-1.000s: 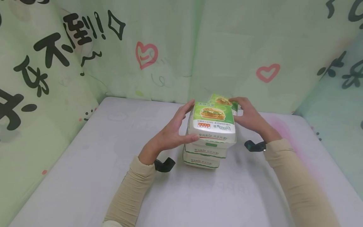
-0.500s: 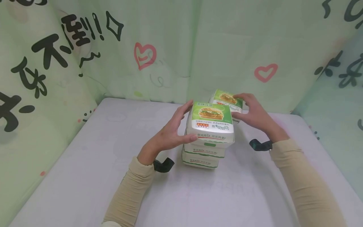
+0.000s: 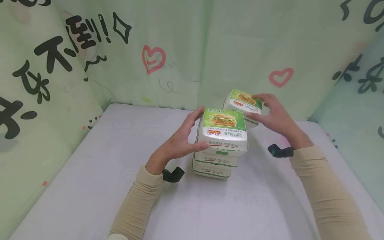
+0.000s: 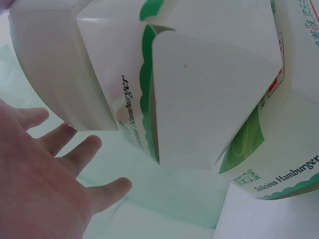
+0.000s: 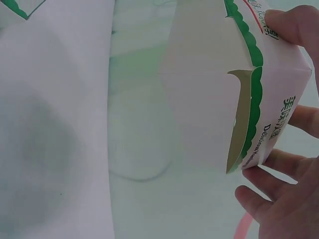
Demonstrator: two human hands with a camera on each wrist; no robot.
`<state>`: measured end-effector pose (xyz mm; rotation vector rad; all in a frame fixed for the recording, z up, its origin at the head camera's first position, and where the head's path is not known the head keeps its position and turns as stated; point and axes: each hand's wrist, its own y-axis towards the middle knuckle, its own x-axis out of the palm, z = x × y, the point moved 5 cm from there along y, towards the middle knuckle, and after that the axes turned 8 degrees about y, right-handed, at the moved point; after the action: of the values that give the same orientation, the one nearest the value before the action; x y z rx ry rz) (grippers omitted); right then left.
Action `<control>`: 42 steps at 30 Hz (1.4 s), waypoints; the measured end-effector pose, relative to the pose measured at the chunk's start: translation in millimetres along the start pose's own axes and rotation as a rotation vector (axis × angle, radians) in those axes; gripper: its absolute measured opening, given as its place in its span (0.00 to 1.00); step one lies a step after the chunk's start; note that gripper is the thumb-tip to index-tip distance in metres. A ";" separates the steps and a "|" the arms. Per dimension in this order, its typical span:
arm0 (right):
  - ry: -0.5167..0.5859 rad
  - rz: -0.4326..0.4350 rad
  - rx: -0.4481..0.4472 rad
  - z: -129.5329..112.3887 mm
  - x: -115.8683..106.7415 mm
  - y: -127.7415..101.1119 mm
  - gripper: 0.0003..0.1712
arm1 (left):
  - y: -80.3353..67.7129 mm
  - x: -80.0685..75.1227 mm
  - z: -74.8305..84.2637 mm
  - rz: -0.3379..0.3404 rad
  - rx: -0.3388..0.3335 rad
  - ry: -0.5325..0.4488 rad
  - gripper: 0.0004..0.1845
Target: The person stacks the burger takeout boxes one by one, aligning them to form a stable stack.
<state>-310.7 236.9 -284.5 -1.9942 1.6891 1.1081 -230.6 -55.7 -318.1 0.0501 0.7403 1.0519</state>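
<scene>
A stack of white and green hamburger boxes (image 3: 223, 135) stands mid-table, each box set slightly off the one below. My left hand (image 3: 177, 141) is at the left side of the top box, thumb by its front corner and fingers stretched toward the far edge. Those fingers are straight and spread beside the stack in the left wrist view. Behind the stack and to its right, my right hand (image 3: 277, 115) grips another hamburger box (image 5: 209, 99) between thumb and fingers. That box is tilted and raised above the table; the stack hides its lower left part in the head view.
A white cloth covers the table (image 3: 120, 186). Green curtains (image 3: 240, 60) with black writing and red hearts hang close behind and on both sides. A black wrist camera (image 3: 174, 174) sits under the left wrist, another (image 3: 280, 151) by the right.
The right hand has lifted its hamburger box up and to the right, out from behind the stack, so more of it shows. The left hand and the stack have stayed in place.
</scene>
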 end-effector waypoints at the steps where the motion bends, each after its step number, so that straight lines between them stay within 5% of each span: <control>1: 0.002 0.003 -0.001 -1.1 -1.6 -0.1 0.43 | 0.1 0.0 0.0 0.000 0.000 0.000 0.55; 42: 0.009 0.115 -0.082 -54.2 -43.3 -3.0 0.37 | -0.7 0.7 -0.4 0.000 -0.001 0.013 0.54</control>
<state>-288.9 232.1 -218.8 -1.9745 1.8107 1.2279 -230.1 -55.6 -319.0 0.0427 0.7513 1.0536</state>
